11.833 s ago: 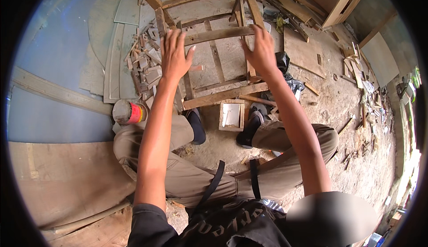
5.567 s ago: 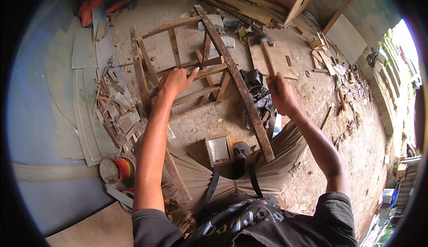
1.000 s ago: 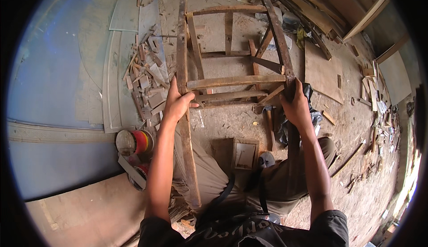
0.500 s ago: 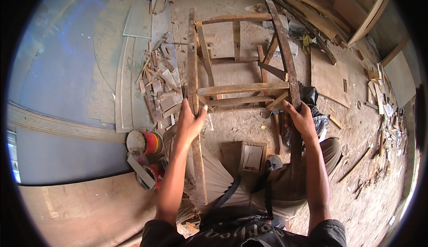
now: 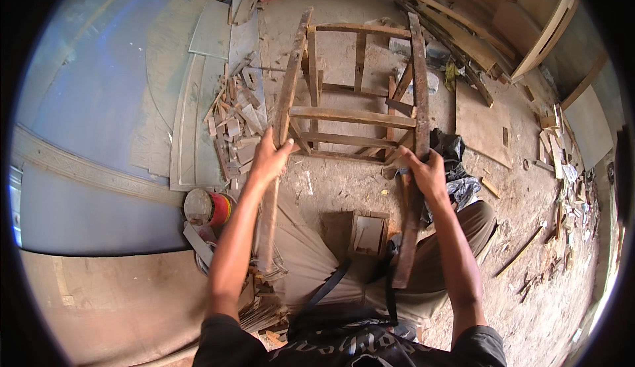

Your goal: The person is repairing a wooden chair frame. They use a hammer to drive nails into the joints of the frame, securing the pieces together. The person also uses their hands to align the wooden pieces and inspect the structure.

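Held out in front of me above the floor is a worn wooden chair frame (image 5: 354, 117), with two long posts joined by several crossrails and no seat on it. My left hand (image 5: 270, 158) is closed round the left post, thumb on the inner side. On the right post, my right hand (image 5: 426, 174) grips just below the joint of the middle rail. The lower ends of both posts reach back over my legs. Below the frame, between my legs, sits a small open wooden box (image 5: 369, 233).
A heap of wood offcuts (image 5: 241, 112) lies left of the frame, near two paint tins (image 5: 206, 208). Black plastic bags (image 5: 450, 152) lie at the right. Long boards (image 5: 463, 29) and a plywood sheet (image 5: 483, 122) are farther right. Scraps litter the floor.
The chair frame has turned slightly clockwise, its far end shifting right and its near ends left. Both hands keep their grip and have moved a little left and up. The right post's near end now shows.
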Demonstrator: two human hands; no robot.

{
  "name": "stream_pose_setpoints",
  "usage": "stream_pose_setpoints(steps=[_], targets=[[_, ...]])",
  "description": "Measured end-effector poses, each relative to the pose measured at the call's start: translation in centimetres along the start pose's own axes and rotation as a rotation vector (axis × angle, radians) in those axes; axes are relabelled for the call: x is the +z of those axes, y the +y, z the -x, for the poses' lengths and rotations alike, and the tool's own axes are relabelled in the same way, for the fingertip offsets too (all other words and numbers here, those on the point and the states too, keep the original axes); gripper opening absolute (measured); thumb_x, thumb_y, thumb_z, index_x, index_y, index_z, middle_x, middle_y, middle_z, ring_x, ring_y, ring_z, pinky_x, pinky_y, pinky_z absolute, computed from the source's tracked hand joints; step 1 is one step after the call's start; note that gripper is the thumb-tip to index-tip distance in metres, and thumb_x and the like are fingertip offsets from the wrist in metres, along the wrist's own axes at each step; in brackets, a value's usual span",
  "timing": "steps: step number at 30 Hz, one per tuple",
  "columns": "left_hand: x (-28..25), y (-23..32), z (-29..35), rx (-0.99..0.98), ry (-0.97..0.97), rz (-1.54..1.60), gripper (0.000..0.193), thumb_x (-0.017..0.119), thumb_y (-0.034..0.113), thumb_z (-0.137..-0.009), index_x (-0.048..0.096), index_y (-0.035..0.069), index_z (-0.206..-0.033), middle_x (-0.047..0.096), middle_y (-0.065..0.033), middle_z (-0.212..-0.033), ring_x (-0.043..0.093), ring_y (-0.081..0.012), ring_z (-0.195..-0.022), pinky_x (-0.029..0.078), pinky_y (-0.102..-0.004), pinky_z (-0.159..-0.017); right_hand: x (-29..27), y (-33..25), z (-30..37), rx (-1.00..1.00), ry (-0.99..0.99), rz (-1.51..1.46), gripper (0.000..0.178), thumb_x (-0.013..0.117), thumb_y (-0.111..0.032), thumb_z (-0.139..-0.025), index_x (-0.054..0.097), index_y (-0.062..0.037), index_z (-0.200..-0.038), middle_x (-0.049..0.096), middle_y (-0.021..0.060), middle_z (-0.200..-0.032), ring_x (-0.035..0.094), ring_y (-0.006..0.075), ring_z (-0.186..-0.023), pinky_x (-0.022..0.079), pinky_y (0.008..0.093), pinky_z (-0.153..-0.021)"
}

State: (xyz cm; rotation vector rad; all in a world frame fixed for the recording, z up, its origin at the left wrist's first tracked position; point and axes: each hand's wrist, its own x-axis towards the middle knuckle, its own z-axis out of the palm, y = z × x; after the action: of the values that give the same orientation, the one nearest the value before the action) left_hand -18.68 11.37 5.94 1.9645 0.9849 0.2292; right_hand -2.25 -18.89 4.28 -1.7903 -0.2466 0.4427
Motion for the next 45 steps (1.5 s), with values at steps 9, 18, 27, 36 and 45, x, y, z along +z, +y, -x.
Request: stream_pose_setpoints(steps=[9, 18, 27, 36, 45], targets=[[-10.5, 0.7, -12.4, 0.19, -0.005, -0.417, 0.073, 0.062, 0.033, -0.09, 0.029, 0.001, -0.147, 0.051, -0.0218, -0.136, 0.061, -0.031, -0.103, 0.052, -0.0373, -0.079, 14.1, 1.3, -1.2, -0.184, -0.065, -0.361, 0.046, 0.064, -0.04, -0.093, 0.053, 0.0048, -0.094, 0.062, 0.0112, -0.081, 0.063, 0.0166, -0.082, 0.051, 0.0287, -0.07], [-9.5, -1.2, -11.1, 0.825, 0.414, -0.738, 0.056, 0.064, 0.033, -0.09, 0.047, 0.005, -0.136, 0.055, -0.0195, -0.128, 0.053, -0.0347, -0.118, 0.04, -0.0442, -0.102, 4.4, -2.1, -13.7, -0.275, 0.221, 0.0, 0.048, 0.063, -0.042, -0.093, 0.054, 0.0024, -0.108, 0.061, 0.0063, -0.083, 0.055, 0.0134, -0.071, 0.048, 0.0274, -0.064], [0.8, 2.1, -7.8, -0.063, -0.15, 0.459, 0.071, 0.043, 0.058, -0.096, 0.043, -0.004, -0.13, 0.054, -0.0237, -0.126, 0.056, -0.0303, -0.115, 0.043, -0.0455, -0.098, 5.6, -8.4, -28.7, -0.759, 0.343, 1.246, 0.094, 0.069, -0.048, -0.081, 0.021, -0.0042, -0.149, 0.029, 0.0183, -0.152, 0.023, 0.0348, -0.143, 0.023, 0.0498, -0.115], [7.4, 6.2, -13.4, -0.284, 0.176, 1.408, 0.065, 0.028, 0.059, -0.1, 0.038, 0.001, -0.128, 0.05, -0.0111, -0.095, 0.052, -0.0222, -0.08, 0.05, -0.0396, -0.073, 4.5, -6.3, -31.3, -0.551, 0.045, 1.071, 0.09, 0.067, -0.022, -0.07, 0.025, -0.0076, -0.147, 0.035, 0.0159, -0.148, 0.03, 0.0296, -0.141, 0.026, 0.0574, -0.11], [4.0, 7.2, -14.3, -0.248, 0.091, 1.222, 0.058, 0.03, 0.064, -0.097, 0.043, 0.009, -0.081, 0.04, -0.002, -0.062, 0.039, -0.0176, -0.054, 0.038, -0.0335, -0.054, -1.7, -6.3, -26.1, -0.496, 0.117, 1.028, 0.066, 0.073, -0.026, -0.073, 0.046, -0.0002, -0.127, 0.063, 0.0253, -0.109, 0.06, 0.0422, -0.107, 0.048, 0.0462, -0.092]])
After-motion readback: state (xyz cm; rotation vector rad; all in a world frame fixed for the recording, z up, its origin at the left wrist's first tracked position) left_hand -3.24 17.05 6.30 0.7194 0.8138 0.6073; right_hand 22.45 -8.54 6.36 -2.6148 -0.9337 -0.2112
